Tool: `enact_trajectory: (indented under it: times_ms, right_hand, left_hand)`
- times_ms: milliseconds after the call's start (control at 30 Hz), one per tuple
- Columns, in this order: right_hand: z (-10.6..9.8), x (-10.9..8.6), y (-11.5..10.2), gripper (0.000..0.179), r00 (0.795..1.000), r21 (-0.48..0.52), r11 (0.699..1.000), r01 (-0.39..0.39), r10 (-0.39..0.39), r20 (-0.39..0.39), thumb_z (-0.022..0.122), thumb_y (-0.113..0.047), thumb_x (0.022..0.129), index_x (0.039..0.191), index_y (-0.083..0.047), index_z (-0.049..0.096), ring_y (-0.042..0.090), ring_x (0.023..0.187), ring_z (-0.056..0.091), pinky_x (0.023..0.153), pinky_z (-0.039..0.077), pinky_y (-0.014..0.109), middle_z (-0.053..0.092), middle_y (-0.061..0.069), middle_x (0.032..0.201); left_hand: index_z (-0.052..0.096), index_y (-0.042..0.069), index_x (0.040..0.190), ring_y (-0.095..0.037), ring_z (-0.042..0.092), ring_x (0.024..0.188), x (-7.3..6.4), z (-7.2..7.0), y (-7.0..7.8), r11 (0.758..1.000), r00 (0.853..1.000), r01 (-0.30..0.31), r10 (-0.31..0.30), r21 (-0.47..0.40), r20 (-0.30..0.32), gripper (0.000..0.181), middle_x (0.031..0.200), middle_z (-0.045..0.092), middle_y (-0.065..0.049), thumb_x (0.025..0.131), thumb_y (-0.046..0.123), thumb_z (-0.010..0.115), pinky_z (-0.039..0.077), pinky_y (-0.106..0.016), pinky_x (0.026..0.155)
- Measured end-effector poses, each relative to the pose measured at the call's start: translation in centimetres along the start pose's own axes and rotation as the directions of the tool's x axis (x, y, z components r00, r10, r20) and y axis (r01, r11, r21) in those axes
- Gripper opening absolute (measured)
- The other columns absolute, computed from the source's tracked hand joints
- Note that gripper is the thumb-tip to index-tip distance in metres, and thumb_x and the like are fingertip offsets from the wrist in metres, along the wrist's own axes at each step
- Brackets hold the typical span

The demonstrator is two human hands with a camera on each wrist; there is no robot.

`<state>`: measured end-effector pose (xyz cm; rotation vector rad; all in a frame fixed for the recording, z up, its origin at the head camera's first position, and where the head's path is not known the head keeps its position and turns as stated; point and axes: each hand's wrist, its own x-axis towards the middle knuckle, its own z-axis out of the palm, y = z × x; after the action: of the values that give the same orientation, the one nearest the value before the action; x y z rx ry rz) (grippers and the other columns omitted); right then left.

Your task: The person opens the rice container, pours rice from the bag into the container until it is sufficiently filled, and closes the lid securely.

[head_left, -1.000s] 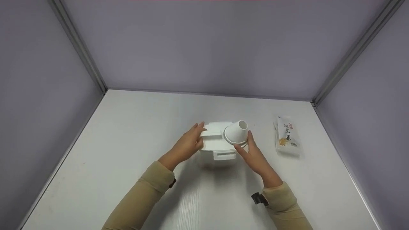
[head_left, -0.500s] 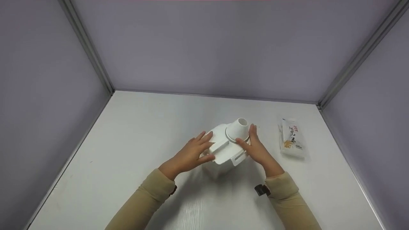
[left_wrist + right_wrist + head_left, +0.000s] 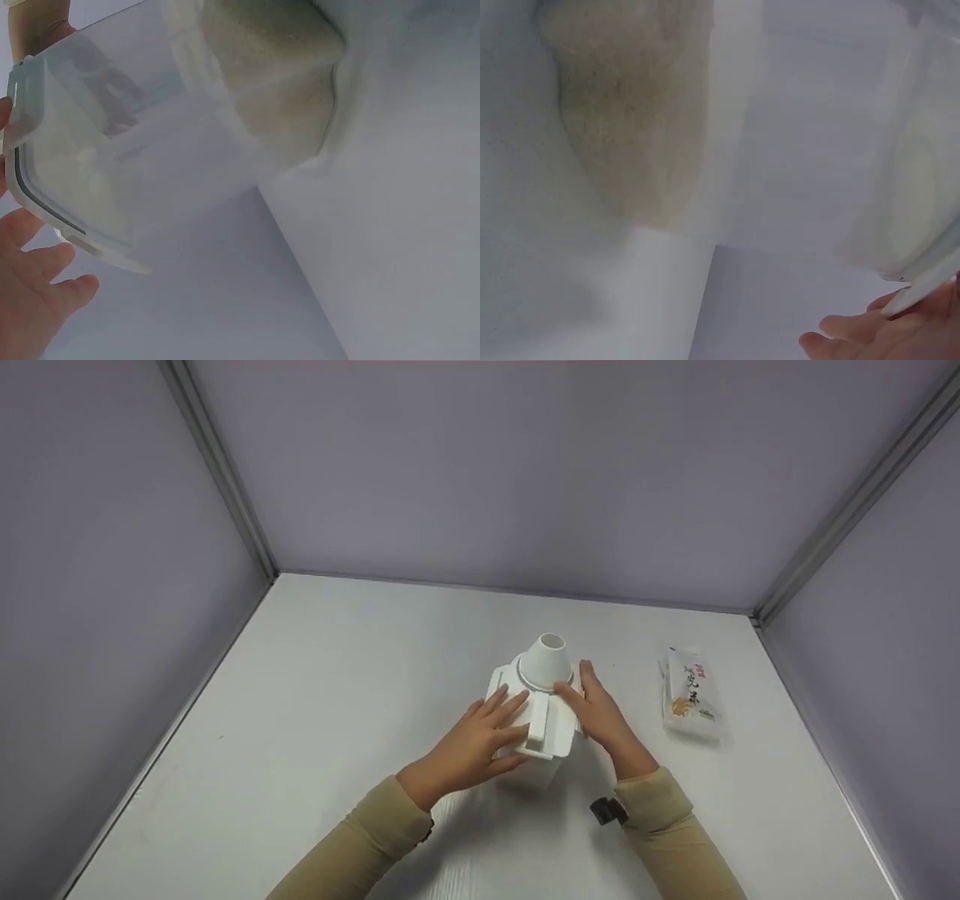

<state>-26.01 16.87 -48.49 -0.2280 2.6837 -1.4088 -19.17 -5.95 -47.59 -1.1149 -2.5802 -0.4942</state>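
A clear plastic storage container [image 3: 531,774] with a white lid [image 3: 559,731] stands mid-table, and a white cone [image 3: 545,666] with a hole in its top rises from the lid. Pale beige grain [image 3: 281,97] lies in the container's bottom, seen through the wall in both wrist views. My left hand [image 3: 476,748] rests on the lid's near left part, fingers spread and fairly straight beside a raised white bar [image 3: 538,718]. At the lid's right side, my right hand [image 3: 606,726] grips the edge, thumb by the cone's base; its fingertips [image 3: 817,343] show past the rim in the right wrist view.
A clear packet [image 3: 691,694] with printed characters and a yellow picture lies to the right on the white table [image 3: 360,660]. Grey-purple panels [image 3: 510,472] enclose the back and both sides.
The container has turned, its lid bar swinging from the left toward the front. My left hand has opened out from the lid's edge and shifted nearer and rightward; my right hand stays at the lid's right side.
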Motion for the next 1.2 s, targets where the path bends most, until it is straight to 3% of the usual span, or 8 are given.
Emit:
enact_trajectory:
  times_ms: [167,333,433,533,667,767,967,1200]
  right_hand:
    - [-0.4,0.1,0.1,0.093,0.997,-0.004,1.0,-0.023,0.022,-0.071,0.049,-0.059,0.088,0.148,0.001,0.01,0.035,0.139,0.011,0.111,0.013,0.047,0.009,0.019,0.153]
    - [-0.4,-2.1,0.0,0.086,0.991,0.034,0.998,0.056,-0.052,-0.124,0.051,-0.052,0.091,0.148,-0.001,0.012,0.029,0.14,0.012,0.112,0.012,0.043,0.011,0.015,0.153]
    - [0.2,-4.6,0.0,0.082,0.992,0.075,0.993,0.089,-0.081,-0.1,0.051,-0.045,0.094,0.148,-0.001,0.009,0.026,0.141,0.008,0.112,0.01,0.043,0.007,0.013,0.154]
    - [1.2,-6.4,-0.1,0.082,0.994,0.112,0.989,0.097,-0.091,-0.056,0.05,-0.042,0.095,0.148,0.0,0.004,0.025,0.141,0.003,0.112,0.009,0.043,0.0,0.013,0.154]
    - [2.6,-7.1,-0.4,0.077,0.99,0.156,0.978,0.138,-0.134,-0.039,0.042,-0.038,0.099,0.147,0.001,-0.003,0.025,0.141,-0.004,0.112,0.003,0.044,-0.007,0.014,0.154]
    - [3.3,-7.2,-0.4,0.071,0.985,0.177,0.969,0.17,-0.164,-0.053,0.035,-0.034,0.102,0.147,0.002,-0.006,0.027,0.141,-0.005,0.112,0.002,0.046,-0.008,0.015,0.154]
    - [4.0,-7.6,-0.2,0.063,0.979,0.202,0.959,0.201,-0.189,-0.073,0.03,-0.027,0.103,0.147,0.0,-0.006,0.027,0.141,-0.003,0.112,0.004,0.046,-0.005,0.015,0.154]
    - [3.9,-7.8,0.0,0.059,0.974,0.218,0.95,0.224,-0.211,-0.082,0.027,-0.023,0.103,0.147,-0.001,-0.006,0.027,0.141,-0.003,0.112,0.003,0.046,-0.005,0.015,0.155]
  left_hand:
    - [0.066,0.019,0.117,-0.037,0.025,0.135,0.7,0.8,0.9,1.0,0.997,0.023,-0.022,0.008,-0.079,0.037,0.147,0.035,-0.009,0.086,0.039,0.066,0.036,-0.056,0.097]
    - [0.059,0.015,0.127,-0.038,0.028,0.134,0.3,1.7,1.3,0.996,0.986,0.075,-0.08,-0.041,-0.143,0.052,0.147,0.031,-0.016,0.083,0.039,0.07,0.035,-0.05,0.101]
    - [0.04,0.006,0.14,-0.037,0.025,0.135,-0.6,1.8,1.3,0.983,0.978,0.157,-0.168,-0.098,-0.126,0.075,0.149,0.021,-0.024,0.081,0.039,0.072,0.031,-0.045,0.105]
    - [0.022,-0.001,0.146,-0.037,0.021,0.136,-1.3,1.7,1.4,0.956,0.962,0.252,-0.264,-0.153,-0.068,0.092,0.149,0.012,-0.029,0.081,0.042,0.071,0.032,-0.043,0.105]
    - [0.009,-0.002,0.147,-0.037,0.019,0.136,-1.3,1.5,1.8,0.916,0.94,0.334,-0.34,-0.222,0.012,0.097,0.149,0.005,-0.03,0.084,0.047,0.064,0.033,-0.043,0.103]
    - [0.008,-0.002,0.147,-0.036,0.019,0.136,-1.2,1.7,2.1,0.891,0.925,0.373,-0.379,-0.259,0.028,0.096,0.15,0.004,-0.029,0.085,0.047,0.062,0.032,-0.043,0.104]
    - [0.015,0.001,0.146,-0.032,0.026,0.135,-1.4,2.4,2.2,0.881,0.913,0.396,-0.409,-0.258,0.006,0.093,0.151,0.011,-0.025,0.083,0.046,0.066,0.034,-0.041,0.104]
    - [0.026,-0.001,0.142,-0.032,0.034,0.131,-1.2,2.5,1.5,0.901,0.933,0.325,-0.356,-0.287,-0.059,0.091,0.147,0.019,-0.029,0.078,0.044,0.072,0.038,-0.038,0.1]
